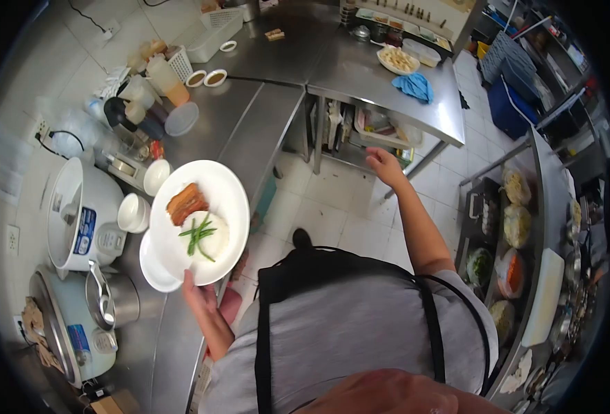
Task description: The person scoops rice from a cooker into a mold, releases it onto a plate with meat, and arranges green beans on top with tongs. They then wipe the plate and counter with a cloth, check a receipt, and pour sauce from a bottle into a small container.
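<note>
The left hand [200, 297] has its fingers on the near rim of a white plate [234, 203], the thumb on the upper edge; the plate is tilted and raised above the steel tabletop [249, 127]. Ahead of those fingers, on the plate, lie green beans [198, 234] across a white mound of rice [216, 241], with a browned slab of meat [187, 204] farther out. Just left of the left fingers, a second white plate [154, 271] shows partly from under the first. Farther left are a steel pot [127, 297] and, ahead of it, a white cooker [62, 228]; stacked white bowls [133, 212] are nearer the fingers.

The right hand [386, 168] hangs over the floor, well apart from the plate. Its fingers look loosely bent, with nothing visible in them, though they are small here and I cannot tell how far they close. Beyond them, a blue cloth [414, 87] lies on another tabletop [350, 65] beside a dish of pale pieces [397, 61].
</note>
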Action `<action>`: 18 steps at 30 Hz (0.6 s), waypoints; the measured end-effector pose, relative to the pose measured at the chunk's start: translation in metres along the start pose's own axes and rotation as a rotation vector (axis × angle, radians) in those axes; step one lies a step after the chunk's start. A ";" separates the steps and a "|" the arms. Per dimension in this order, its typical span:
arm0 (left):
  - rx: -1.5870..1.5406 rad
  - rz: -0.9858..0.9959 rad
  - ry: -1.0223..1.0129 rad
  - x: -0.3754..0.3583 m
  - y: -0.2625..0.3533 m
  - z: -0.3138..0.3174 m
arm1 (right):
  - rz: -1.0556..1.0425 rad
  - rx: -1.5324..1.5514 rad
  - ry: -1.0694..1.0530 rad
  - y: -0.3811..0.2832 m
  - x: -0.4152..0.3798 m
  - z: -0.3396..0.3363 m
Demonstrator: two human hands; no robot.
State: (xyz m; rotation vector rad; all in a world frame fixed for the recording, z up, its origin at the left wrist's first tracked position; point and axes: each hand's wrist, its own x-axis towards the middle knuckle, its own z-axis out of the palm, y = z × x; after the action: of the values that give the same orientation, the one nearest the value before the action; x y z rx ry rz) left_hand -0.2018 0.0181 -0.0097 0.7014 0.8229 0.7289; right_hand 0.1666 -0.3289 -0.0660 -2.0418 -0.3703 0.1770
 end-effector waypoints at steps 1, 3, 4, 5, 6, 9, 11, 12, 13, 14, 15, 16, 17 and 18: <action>0.008 -0.008 -0.012 0.017 -0.008 0.010 | 0.011 0.030 0.009 0.007 0.020 -0.003; 0.042 -0.001 -0.047 0.043 -0.023 0.036 | 0.045 -0.044 0.046 0.027 0.052 -0.018; 0.076 -0.008 -0.038 0.054 -0.029 0.051 | 0.057 -0.084 0.163 0.037 0.069 -0.026; 0.106 -0.006 -0.043 0.070 -0.032 0.067 | -0.024 -0.018 0.245 0.054 0.087 -0.039; 0.121 -0.068 -0.075 0.094 -0.041 0.070 | 0.084 0.040 0.321 0.067 0.104 -0.058; 0.207 -0.109 -0.106 0.137 -0.056 0.099 | 0.492 0.227 0.519 0.110 0.143 -0.128; 0.176 -0.094 -0.078 0.156 -0.059 0.131 | 0.602 0.237 0.713 0.125 0.161 -0.163; 0.174 -0.098 -0.088 0.165 -0.061 0.141 | 0.516 -0.065 0.796 0.172 0.175 -0.184; 0.178 -0.102 -0.096 0.174 -0.062 0.151 | 0.558 -0.163 0.761 0.185 0.183 -0.198; 0.190 -0.113 -0.094 0.184 -0.063 0.159 | 0.522 -0.266 0.795 0.168 0.185 -0.199; 0.203 -0.125 -0.086 0.196 -0.067 0.164 | 0.459 -0.400 0.830 0.161 0.190 -0.199; 0.215 -0.135 -0.075 0.206 -0.070 0.168 | 0.523 -0.431 0.750 0.145 0.194 -0.200; 0.225 -0.151 -0.098 0.215 -0.071 0.170 | 0.494 -0.471 0.686 0.149 0.202 -0.204; 0.235 -0.166 -0.117 0.224 -0.072 0.169 | 0.372 -0.584 0.688 0.160 0.210 -0.202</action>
State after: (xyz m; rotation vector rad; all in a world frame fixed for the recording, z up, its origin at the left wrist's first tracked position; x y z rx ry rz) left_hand 0.0665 0.1113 -0.0691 0.8664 0.8562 0.4412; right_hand 0.4500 -0.4979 -0.1026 -2.5659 0.4424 -0.4566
